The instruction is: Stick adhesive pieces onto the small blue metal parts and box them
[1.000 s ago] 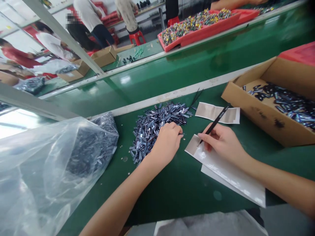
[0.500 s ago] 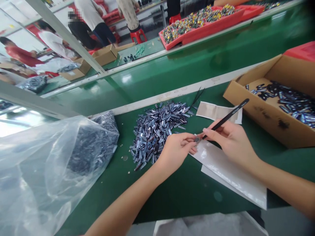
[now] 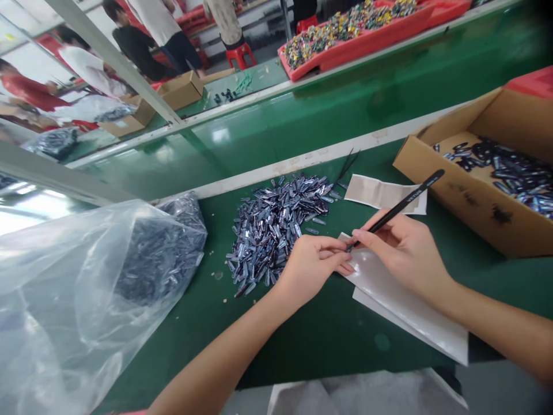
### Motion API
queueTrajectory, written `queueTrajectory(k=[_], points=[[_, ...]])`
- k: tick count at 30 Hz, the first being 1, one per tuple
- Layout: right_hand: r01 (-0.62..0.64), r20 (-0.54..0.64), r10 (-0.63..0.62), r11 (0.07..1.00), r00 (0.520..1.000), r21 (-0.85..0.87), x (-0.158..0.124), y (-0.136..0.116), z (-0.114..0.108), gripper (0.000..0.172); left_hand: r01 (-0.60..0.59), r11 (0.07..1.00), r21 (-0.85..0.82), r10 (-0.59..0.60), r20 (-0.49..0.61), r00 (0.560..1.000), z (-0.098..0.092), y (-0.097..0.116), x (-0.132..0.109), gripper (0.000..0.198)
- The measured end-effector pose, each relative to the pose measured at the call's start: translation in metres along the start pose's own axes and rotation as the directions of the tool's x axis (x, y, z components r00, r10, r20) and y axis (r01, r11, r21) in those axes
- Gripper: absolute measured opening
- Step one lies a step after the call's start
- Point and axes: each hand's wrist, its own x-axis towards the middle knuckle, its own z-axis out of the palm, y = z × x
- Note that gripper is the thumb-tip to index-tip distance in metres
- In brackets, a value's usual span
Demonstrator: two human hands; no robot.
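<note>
My left hand (image 3: 311,264) is closed in a pinch on a small metal part, just right of a pile of shiny small metal parts (image 3: 276,225) on the green table. My right hand (image 3: 404,251) grips black tweezers (image 3: 400,206) like a pen, their tip touching the part at my left fingertips. Both hands meet over the corner of a white backing sheet (image 3: 401,311) that lies under my right wrist.
A clear plastic bag of the same parts (image 3: 108,282) fills the left. A cardboard box (image 3: 475,196) holding parts stands at the right. Another strip of sheet (image 3: 380,193) and spare tweezers (image 3: 348,165) lie behind. Red tray (image 3: 367,37) and people are across the belt.
My left hand left the pile with a small part and came to the sheet corner. My right hand lifted the tweezers off the sheet and brought their tip to that part.
</note>
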Motion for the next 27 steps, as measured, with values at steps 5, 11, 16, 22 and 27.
queueTrajectory(k=[5,11,16,22,27], points=[[0.058,-0.01,-0.059,0.997,0.998,-0.041,-0.002,0.002,0.001,0.011,0.011,1.0,0.002,-0.011,-0.006,1.0,0.001,0.002,-0.001,0.008],[0.285,-0.025,-0.292,0.945,0.956,-0.159,-0.01,0.008,0.002,0.005,0.013,0.999,-0.034,-0.012,0.028,1.0,-0.001,0.009,-0.005,0.012],[0.535,0.027,-0.538,0.831,0.843,-0.155,-0.015,0.012,0.003,0.013,-0.048,0.999,-0.014,0.049,0.037,0.998,-0.002,0.011,-0.007,0.016],[0.318,-0.114,-0.319,0.948,0.941,-0.033,-0.015,0.002,0.0,0.01,-0.118,0.984,0.131,0.116,0.023,0.993,-0.006,0.01,-0.007,0.014],[-0.067,-0.056,0.083,0.967,0.995,0.246,-0.003,0.004,-0.001,0.013,-0.433,0.756,0.491,0.445,0.101,0.89,-0.001,0.054,0.014,0.01]])
